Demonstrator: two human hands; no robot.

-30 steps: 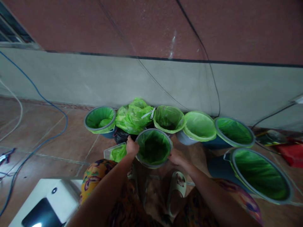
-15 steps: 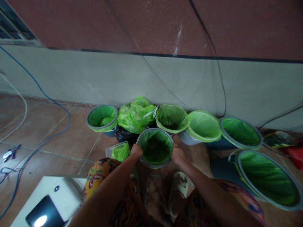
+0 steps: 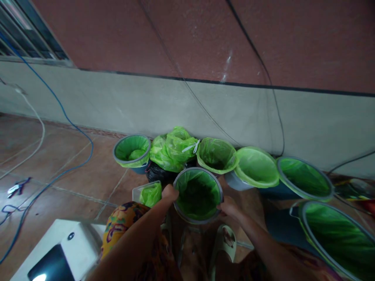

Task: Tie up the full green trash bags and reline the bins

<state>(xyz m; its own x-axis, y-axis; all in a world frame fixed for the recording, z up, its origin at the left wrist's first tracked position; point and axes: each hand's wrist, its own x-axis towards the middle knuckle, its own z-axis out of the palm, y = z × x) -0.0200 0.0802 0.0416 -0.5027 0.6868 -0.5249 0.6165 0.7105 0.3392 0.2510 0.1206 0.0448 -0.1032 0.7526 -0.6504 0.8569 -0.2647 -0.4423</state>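
Observation:
A round trash bin (image 3: 198, 195) with a grey rim and a green plastic liner stands between my feet. My left hand (image 3: 170, 193) is closed on the left side of its rim, where the liner folds over. On the opposite side, my right hand (image 3: 229, 207) grips the rim and liner edge with bent fingers. The inside of the bin is dark, with the green film lying against its walls. Close to my left hand is a small clear plastic container (image 3: 137, 194) holding a crumpled green bag (image 3: 150, 194).
Along the wall stand a lined bin (image 3: 131, 150), a heap of green bags (image 3: 171, 150) on a black bag (image 3: 156, 173), and several more lined bins (image 3: 258, 167). A large lined bin (image 3: 336, 234) leans at right. A white box-like device (image 3: 79, 244) and blue cable (image 3: 63, 173) lie left.
The view has tilted up slightly, so everything sits lower in the picture. The bin appears a little larger, and my right hand is nearer the front of its rim. Both hands keep their hold.

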